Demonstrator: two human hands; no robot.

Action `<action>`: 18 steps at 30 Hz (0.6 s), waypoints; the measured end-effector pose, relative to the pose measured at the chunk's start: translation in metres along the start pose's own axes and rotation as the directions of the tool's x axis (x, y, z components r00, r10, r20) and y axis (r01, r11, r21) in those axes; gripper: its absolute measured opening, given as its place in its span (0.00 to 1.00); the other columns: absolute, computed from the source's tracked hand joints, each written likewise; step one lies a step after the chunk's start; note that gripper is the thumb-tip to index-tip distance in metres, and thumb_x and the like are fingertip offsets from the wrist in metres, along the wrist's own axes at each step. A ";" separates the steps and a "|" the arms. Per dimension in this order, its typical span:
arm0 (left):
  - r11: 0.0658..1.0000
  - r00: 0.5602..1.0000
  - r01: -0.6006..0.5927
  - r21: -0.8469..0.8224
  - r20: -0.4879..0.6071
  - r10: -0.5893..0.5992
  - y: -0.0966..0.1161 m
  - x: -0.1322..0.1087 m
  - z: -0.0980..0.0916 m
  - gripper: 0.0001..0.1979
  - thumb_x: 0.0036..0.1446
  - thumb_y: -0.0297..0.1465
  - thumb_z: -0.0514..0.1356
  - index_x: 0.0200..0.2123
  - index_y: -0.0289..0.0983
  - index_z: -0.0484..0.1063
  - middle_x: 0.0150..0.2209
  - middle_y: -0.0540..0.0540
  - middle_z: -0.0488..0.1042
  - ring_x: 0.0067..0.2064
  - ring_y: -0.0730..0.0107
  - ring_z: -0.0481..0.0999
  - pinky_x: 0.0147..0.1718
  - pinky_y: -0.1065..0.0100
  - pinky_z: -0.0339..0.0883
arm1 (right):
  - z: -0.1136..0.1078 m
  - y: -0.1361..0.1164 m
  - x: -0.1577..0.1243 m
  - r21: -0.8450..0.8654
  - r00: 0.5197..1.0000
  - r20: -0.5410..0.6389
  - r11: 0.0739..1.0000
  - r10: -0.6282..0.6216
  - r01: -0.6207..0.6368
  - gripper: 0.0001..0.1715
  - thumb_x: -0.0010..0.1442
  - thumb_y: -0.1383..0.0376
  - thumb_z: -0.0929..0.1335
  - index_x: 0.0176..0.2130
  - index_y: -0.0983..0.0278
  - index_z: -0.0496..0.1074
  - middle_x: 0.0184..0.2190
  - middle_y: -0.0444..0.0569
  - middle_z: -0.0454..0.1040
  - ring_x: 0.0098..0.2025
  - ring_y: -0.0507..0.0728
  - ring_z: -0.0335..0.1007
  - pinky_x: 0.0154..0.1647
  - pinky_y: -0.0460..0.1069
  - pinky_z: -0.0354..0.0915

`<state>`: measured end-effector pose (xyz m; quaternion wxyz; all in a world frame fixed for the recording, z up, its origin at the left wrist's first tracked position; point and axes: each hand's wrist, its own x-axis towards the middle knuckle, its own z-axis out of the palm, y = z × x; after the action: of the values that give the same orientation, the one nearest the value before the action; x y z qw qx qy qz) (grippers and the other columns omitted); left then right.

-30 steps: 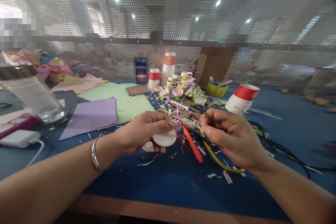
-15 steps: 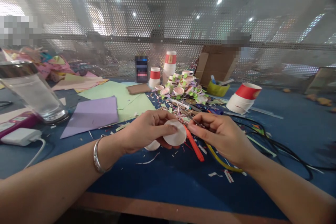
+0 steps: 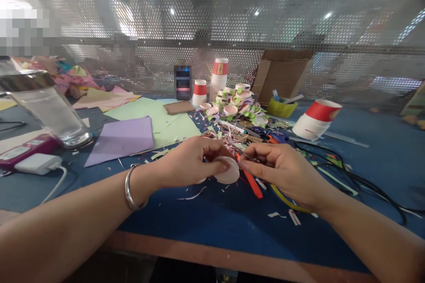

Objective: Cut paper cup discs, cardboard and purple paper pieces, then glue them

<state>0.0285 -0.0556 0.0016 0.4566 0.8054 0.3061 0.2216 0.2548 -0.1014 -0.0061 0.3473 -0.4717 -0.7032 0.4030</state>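
Head view: my left hand [image 3: 199,162] pinches a white paper disc [image 3: 229,174], unfinished, I judge; beside it my right hand [image 3: 277,166] holds a thin dark tool [image 3: 249,158]; white, green-tabbed paper rounds [image 3: 230,110] lie piled beyond.

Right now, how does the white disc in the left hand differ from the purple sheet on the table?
The white disc is round, while the purple sheet is four-cornered. The disc looks clearly smaller than the sheet. The disc is pinched in the left hand, above the table; the sheet lies on the table, untouched by either hand. Both look thin.
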 end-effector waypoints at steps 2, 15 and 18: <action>0.986 1.000 -0.009 0.168 -0.009 0.010 -0.001 -0.002 0.000 0.10 0.61 0.31 0.62 0.45 0.37 0.78 0.32 0.49 0.78 0.31 0.74 0.72 0.30 0.72 0.63 | -0.001 -0.001 0.002 -0.029 1.000 -0.016 1.000 0.009 -0.009 0.17 0.61 0.50 0.72 0.33 0.62 0.75 0.29 0.43 0.71 0.31 0.52 0.66 0.32 0.46 0.62; 0.883 0.991 -0.031 0.469 -0.100 0.088 0.003 -0.009 -0.008 0.06 0.61 0.30 0.62 0.34 0.38 0.80 0.27 0.51 0.78 0.27 0.75 0.72 0.26 0.72 0.61 | 0.001 0.005 0.004 -0.471 0.993 -0.003 0.876 0.118 -0.105 0.10 0.64 0.57 0.67 0.37 0.60 0.72 0.28 0.45 0.78 0.31 0.56 0.74 0.32 0.49 0.62; 0.886 0.941 -0.119 0.449 -0.232 0.244 0.009 -0.012 -0.006 0.05 0.61 0.28 0.62 0.35 0.38 0.78 0.29 0.51 0.79 0.29 0.75 0.74 0.27 0.73 0.64 | 0.001 0.005 0.006 -0.548 0.990 -0.014 0.827 0.141 -0.125 0.07 0.63 0.59 0.68 0.37 0.61 0.72 0.27 0.46 0.78 0.31 0.57 0.74 0.32 0.49 0.61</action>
<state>0.0190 -0.0636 0.0118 0.1970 0.8712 0.3316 0.3036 0.2537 -0.0948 -0.0105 0.1597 -0.5935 -0.7590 0.2150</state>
